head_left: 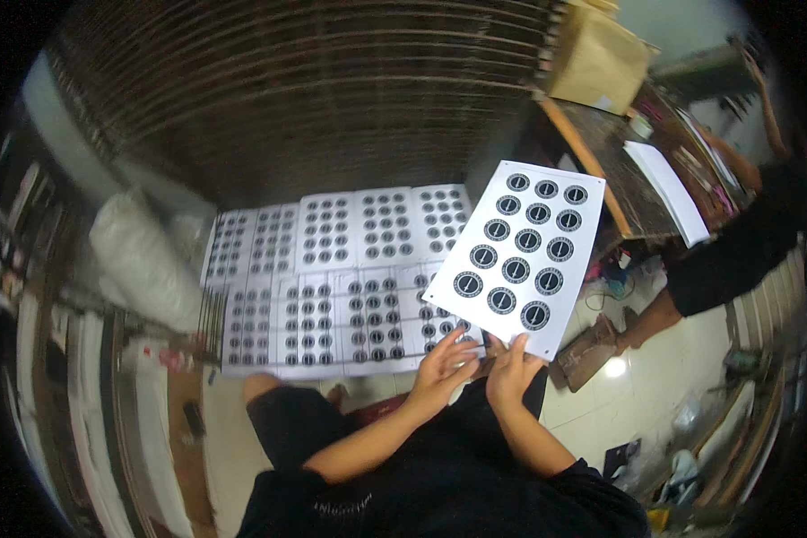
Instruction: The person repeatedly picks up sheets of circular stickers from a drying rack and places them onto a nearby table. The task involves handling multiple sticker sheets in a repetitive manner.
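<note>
A white printed sheet [522, 238] with rows of round black emblems is tilted up in front of me. My right hand [509, 375] pinches its lower edge, the thumb on the printed face. My left hand [444, 368] is beside the sheet's lower left part, its fingers apart and slightly curled. A small pale thing shows by its palm, too little to name. Ahead and to the left, several similar printed sheets [327, 231] lie in two rows on a rack. The sheet I hold overlaps the rack's right end in view.
A large white wrapped bundle [143, 255] stands at the left. At the right, another person [744, 242] sits by a wooden table [601, 143] bearing white paper [665, 188] and a tan box [601, 58]. Long boards [143, 439] stand at the lower left.
</note>
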Demonstrator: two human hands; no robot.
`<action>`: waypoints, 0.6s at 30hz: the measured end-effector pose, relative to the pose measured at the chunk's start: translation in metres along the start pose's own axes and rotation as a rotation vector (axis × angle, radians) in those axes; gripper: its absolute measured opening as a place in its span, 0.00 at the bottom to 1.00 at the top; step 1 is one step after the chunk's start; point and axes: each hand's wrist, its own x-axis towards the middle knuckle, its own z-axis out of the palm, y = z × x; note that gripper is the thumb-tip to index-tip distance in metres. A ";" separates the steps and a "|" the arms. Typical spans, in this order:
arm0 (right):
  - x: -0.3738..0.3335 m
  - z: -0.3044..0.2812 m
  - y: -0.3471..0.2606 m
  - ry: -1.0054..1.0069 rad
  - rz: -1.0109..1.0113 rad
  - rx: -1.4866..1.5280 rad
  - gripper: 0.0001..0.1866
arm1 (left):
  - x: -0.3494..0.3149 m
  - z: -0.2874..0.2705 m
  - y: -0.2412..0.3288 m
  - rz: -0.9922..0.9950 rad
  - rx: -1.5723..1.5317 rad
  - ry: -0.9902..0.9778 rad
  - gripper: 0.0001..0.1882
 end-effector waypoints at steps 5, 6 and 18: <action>-0.035 -0.005 0.030 -0.109 -0.129 -0.175 0.21 | 0.005 -0.001 -0.010 0.034 -0.009 0.079 0.23; -0.035 -0.014 0.033 -0.206 -0.156 -0.313 0.21 | 0.003 -0.002 -0.013 0.066 -0.021 0.099 0.21; 0.014 -0.174 0.001 -0.608 -0.189 -1.440 0.33 | 0.034 -0.257 0.005 0.262 -0.107 0.874 0.23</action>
